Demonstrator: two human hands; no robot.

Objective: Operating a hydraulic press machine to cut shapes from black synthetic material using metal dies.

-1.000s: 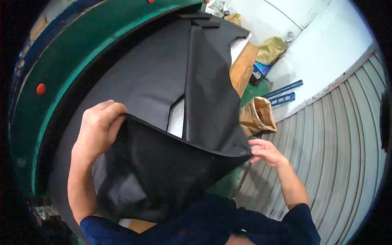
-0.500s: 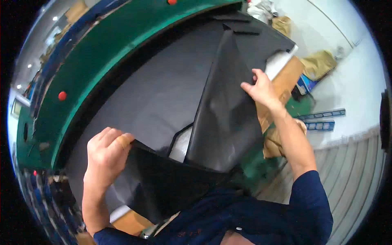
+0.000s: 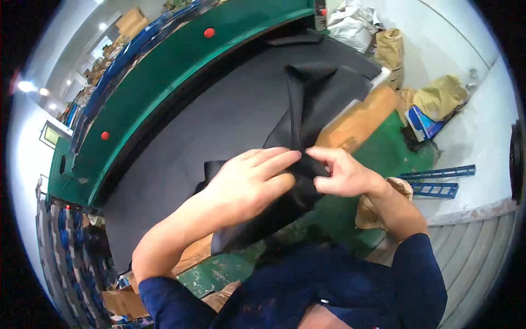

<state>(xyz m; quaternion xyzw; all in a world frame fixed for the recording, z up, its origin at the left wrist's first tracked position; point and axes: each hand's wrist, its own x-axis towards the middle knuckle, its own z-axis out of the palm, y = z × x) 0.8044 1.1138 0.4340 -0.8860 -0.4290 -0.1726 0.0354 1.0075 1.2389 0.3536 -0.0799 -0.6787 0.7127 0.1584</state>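
Right hand (image 3: pixel 342 172), just off the desk (image 3: pixel 359 120), pinches the sheet (image 3: pixel 298 107); left hand (image 3: pixel 249 181), at the desk's near edge, touches it, grip hidden. The sheet's long fold runs away from both, over the desk.

Head view (wide fisheye), downward, close

Free room over the flat black sheet (image 3: pixel 186 129), up to the green beam (image 3: pixel 157 83) (solid barrier).
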